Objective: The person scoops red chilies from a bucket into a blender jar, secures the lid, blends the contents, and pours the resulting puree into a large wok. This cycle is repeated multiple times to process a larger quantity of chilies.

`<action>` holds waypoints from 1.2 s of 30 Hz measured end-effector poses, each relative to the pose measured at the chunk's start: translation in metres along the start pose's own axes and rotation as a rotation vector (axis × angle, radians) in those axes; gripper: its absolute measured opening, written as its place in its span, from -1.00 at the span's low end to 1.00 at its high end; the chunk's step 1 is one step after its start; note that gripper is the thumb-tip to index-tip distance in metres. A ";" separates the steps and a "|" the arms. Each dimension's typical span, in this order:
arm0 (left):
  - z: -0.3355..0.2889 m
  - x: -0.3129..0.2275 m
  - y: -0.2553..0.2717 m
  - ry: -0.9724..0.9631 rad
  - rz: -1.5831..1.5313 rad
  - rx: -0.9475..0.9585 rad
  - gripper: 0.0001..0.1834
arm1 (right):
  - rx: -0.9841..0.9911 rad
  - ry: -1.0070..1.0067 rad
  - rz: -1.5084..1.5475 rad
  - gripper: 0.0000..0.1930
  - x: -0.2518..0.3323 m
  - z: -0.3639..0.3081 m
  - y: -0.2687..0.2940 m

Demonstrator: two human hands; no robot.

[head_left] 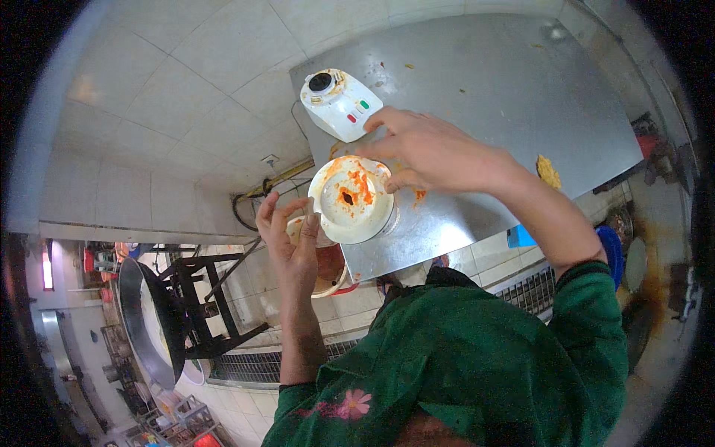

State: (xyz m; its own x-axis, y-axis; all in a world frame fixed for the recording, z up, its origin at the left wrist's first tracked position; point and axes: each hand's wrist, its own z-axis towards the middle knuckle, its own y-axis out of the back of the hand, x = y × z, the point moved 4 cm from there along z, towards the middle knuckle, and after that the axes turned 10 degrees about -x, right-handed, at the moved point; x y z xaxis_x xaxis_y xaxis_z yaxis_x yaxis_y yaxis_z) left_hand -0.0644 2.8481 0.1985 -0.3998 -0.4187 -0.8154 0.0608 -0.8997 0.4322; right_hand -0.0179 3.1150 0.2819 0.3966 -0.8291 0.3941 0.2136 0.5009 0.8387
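A round white lid (351,195), smeared with orange bits and with a dark hole in its middle, sits near the steel table's left edge. Clear plastic shows beneath its rim, but most of what is under it is hidden. My left hand (289,237) pinches its left rim between thumb and fingers. From the right, my right hand (432,153) curls over the upper right rim, thumb at the side; slight blur softens its fingers. Just beyond stands a white food processor base (339,108) with a black coupling, a red and a green button, and orange residue on top.
The steel table (491,82) carries scattered food scraps and a yellow clump (548,171) on its right. Below its left corner stands a bucket (329,272) with reddish-brown contents. A large wok (149,320) leans by a black metal frame (205,305) at left. Floor grates run below.
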 end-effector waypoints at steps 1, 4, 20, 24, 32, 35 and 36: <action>-0.004 0.009 -0.003 0.057 -0.182 -0.070 -0.70 | -0.080 -0.060 0.098 -0.53 -0.005 -0.012 0.002; -0.024 0.038 -0.016 0.246 -0.215 -0.122 -0.60 | 0.087 -0.358 0.401 -0.62 -0.039 -0.093 -0.016; 0.108 -0.008 -0.043 0.422 -0.763 -0.475 -0.72 | 0.395 -1.547 0.924 -0.43 -0.058 -0.636 -0.290; 0.204 -0.028 -0.044 0.336 -0.921 -0.434 -0.74 | -0.027 -1.514 1.244 -0.51 -0.033 -0.622 -0.294; 0.303 -0.010 -0.084 0.355 -0.793 -0.474 -0.67 | -0.253 -1.871 1.230 -0.59 -0.012 -0.611 -0.332; 0.321 0.009 -0.101 0.354 -0.816 -0.462 -0.67 | -0.266 -1.943 1.186 -0.61 -0.004 -0.596 -0.318; 0.324 0.016 -0.107 0.339 -0.826 -0.465 -0.66 | -0.270 -1.965 1.174 -0.62 -0.002 -0.588 -0.311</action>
State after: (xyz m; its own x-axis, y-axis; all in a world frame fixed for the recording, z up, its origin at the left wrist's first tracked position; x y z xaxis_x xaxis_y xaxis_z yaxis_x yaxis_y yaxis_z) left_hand -0.3732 2.9773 0.2642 -0.2006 0.4100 -0.8898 0.2619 -0.8527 -0.4520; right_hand 0.4403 3.1072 -0.2007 -0.6161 0.6768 0.4029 0.7574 0.6494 0.0674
